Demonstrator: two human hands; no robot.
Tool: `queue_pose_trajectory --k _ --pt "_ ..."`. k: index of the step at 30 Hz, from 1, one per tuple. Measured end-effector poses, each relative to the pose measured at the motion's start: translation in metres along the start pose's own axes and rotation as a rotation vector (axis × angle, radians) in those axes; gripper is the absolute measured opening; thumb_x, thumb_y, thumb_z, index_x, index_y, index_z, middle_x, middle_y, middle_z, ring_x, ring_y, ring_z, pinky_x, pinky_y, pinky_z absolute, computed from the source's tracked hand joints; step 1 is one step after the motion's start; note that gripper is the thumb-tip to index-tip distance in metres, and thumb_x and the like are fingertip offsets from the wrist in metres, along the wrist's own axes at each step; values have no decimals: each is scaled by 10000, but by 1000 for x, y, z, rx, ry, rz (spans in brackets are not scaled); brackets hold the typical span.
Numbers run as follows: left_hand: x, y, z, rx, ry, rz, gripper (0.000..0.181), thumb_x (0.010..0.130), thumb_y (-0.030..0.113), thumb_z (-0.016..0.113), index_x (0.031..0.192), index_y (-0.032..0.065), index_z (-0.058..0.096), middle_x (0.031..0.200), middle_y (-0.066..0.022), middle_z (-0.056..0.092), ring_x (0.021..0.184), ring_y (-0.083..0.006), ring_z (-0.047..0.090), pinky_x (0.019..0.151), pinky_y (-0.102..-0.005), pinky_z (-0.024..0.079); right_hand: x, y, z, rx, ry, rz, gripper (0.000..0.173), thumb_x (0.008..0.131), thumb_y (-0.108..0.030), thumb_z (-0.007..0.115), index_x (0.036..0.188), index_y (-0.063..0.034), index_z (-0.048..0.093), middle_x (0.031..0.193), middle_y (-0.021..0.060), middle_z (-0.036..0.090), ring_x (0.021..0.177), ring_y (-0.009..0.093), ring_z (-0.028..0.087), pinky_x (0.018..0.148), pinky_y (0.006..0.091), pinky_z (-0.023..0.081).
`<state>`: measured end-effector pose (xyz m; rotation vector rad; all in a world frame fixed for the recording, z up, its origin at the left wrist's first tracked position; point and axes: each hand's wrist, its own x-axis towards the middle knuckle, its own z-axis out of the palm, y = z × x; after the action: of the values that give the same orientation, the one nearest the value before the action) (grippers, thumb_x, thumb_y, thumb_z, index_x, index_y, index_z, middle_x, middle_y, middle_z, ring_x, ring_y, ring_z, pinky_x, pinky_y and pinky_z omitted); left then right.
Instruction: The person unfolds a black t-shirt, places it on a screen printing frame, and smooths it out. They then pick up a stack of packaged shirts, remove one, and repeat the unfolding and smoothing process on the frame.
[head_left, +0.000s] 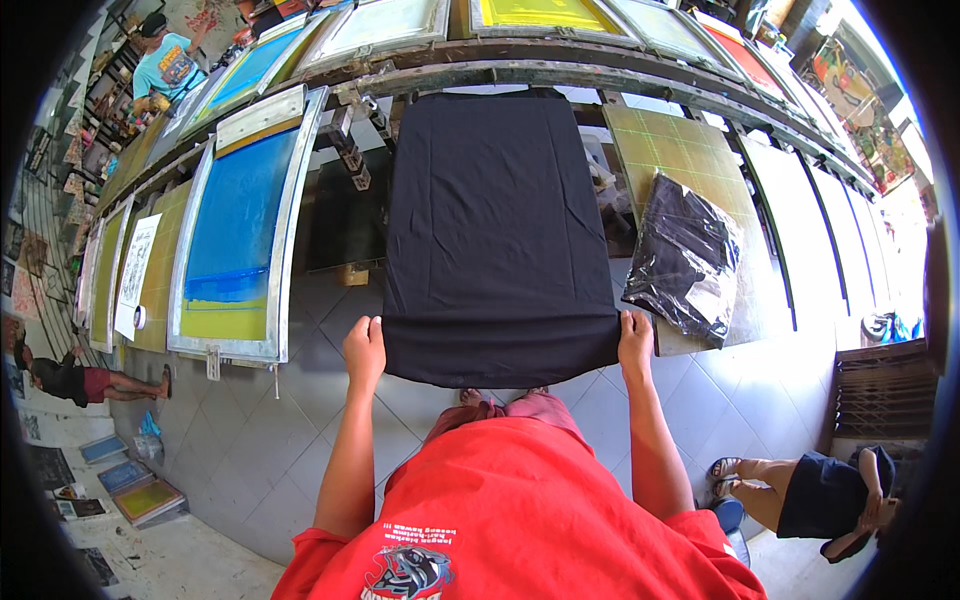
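A black cloth garment (499, 210) lies stretched over a board in front of me, lightly creased, its near end hanging in a fold over the board's edge. My left hand (365, 346) grips the fabric at the near left corner, and my right hand (636, 337) grips it at the near right corner. Right of it, a clear plastic bag with folded black cloth (686, 259) rests on a yellowish board marked with a grid (720, 172). To the left stands a framed printing screen with blue ink (236, 217).
More framed screens, one with yellow ink (544, 13), line the rack's far side. A metal rail (525, 73) runs behind the black cloth. White boards (787, 217) stand at right. People are at far left, upper left and lower right. Screens (146, 499) lie on the floor.
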<state>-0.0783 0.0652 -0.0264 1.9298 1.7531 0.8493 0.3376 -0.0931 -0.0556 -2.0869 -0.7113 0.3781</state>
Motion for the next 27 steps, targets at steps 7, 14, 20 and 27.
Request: queue_pose_trajectory --k 7,14,20,27 --pt "-25 -15 -3 -145 0 -38 223 951 214 538 890 -1 522 743 -130 520 675 -254 496 650 -365 418 -12 9 -5 143 10 -51 210 946 -186 572 907 19 598 749 66 544 701 136 468 666 300 407" --pt "-68 -26 -3 -508 -103 -359 217 958 227 542 1049 30 548 955 -57 551 822 -142 520 734 -291 454 -57 12 -13 354 -32 125 255 964 -221 550 1014 24 598 841 -11 504 776 92 436 701 247 379" --pt "-67 -29 0 -678 -182 -374 200 973 230 522 1035 43 559 900 -2 533 775 -81 490 675 -246 449 -66 7 -5 554 -20 266 271 987 -250 516 986 4 609 773 -34 462 708 70 387 630 245 328" --pt "-60 -41 -10 -551 -260 -314 178 949 209 565 992 36 570 900 -5 530 768 -92 492 697 -250 441 -58 9 -6 422 -32 188 245 981 -208 525 990 23 604 784 -26 493 716 76 416 631 253 350"
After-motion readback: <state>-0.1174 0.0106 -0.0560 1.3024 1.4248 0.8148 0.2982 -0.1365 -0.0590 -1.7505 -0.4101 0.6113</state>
